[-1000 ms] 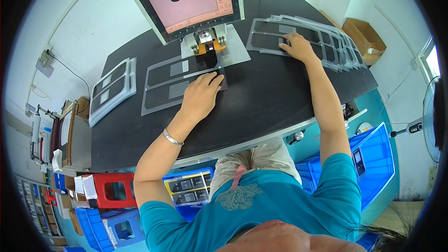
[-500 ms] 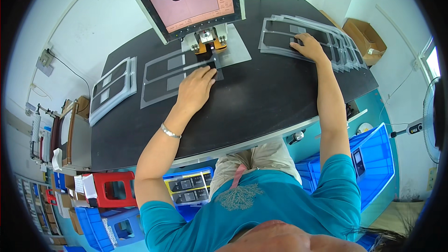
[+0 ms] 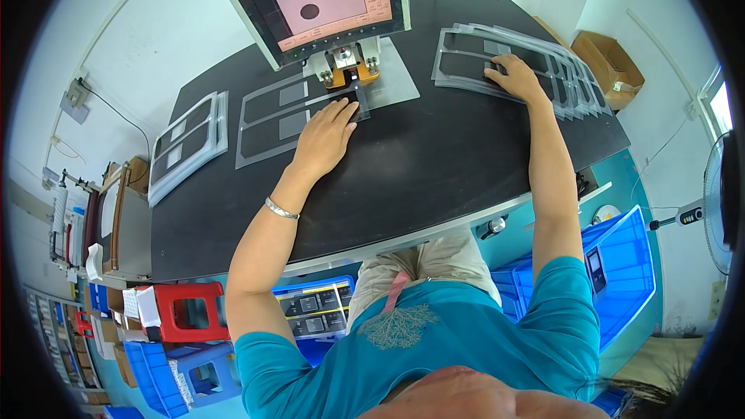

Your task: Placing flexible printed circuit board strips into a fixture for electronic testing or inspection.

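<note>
My left hand (image 3: 327, 138) lies flat, fingers stretched, on a clear-edged plastic sheet (image 3: 264, 138) with dark panels and pale rectangles. The sheet's right end reaches beneath the yellow-orange part (image 3: 337, 80) of a machine with a screen (image 3: 314, 1). On that screen a dark oval spot shows against pink. My right hand (image 3: 516, 81) rests on a fanned stack of similar sheets (image 3: 466, 44) at the far right of the table, thumb and fingers apart. No sheet is lifted in it.
Another stack of sheets (image 3: 186, 147) sits at the left of the black table (image 3: 419, 178). A cardboard box (image 3: 609, 66) stands beyond the right corner. Below are a red stool (image 3: 190, 291), blue bins (image 3: 621, 279) and a fan (image 3: 718, 194) at the right.
My left hand and the sheet beneath it have shifted slightly away from me, toward the machine. The oval on the screen has moved down and right. My right hand has hardly moved.
</note>
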Demonstrator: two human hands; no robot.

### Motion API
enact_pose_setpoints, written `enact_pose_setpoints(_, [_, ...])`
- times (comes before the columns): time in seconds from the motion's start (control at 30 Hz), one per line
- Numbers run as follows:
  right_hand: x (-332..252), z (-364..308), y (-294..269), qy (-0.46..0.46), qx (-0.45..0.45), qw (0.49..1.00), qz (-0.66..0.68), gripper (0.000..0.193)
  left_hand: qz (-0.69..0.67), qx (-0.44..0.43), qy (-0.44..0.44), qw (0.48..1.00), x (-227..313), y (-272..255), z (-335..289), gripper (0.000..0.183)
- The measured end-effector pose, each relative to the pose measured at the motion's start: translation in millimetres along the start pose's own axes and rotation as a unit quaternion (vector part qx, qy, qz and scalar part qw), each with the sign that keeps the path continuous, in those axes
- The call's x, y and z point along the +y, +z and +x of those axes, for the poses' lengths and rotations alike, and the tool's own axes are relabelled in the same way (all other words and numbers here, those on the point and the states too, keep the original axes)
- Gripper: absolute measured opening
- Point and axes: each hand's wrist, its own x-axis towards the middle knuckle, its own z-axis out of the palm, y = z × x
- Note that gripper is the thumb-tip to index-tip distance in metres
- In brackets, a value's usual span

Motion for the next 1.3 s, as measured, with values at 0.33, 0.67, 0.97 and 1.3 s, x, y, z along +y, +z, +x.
enact_pose_setpoints(0.33, [4, 2, 0, -0.004, -0.004, 1.000, 0.000, 0.049, -0.095, -0.087, -0.061, 0.990, -35, -57, -16, 0.040])
enact_pose_setpoints(0.67, [3, 2, 0, -0.001, -0.008, 1.000, -0.005, 0.050, -0.033, 0.003, -0.091, 0.995, -50, -11, -3, 0.033])
enact_pose_setpoints(0.97, [1, 4, 5, -0.002, 0.009, 1.000, -0.002, 0.046, 0.035, 0.010, -0.080, 0.996, -62, 7, 3, 0.044])
enact_pose_setpoints(1.3, [-47, 6, 7, -0.047, 0.083, 0.968, 0.230, 0.033, -0.008, 0.018, -0.077, 0.997, -65, 9, 2, 0.046])
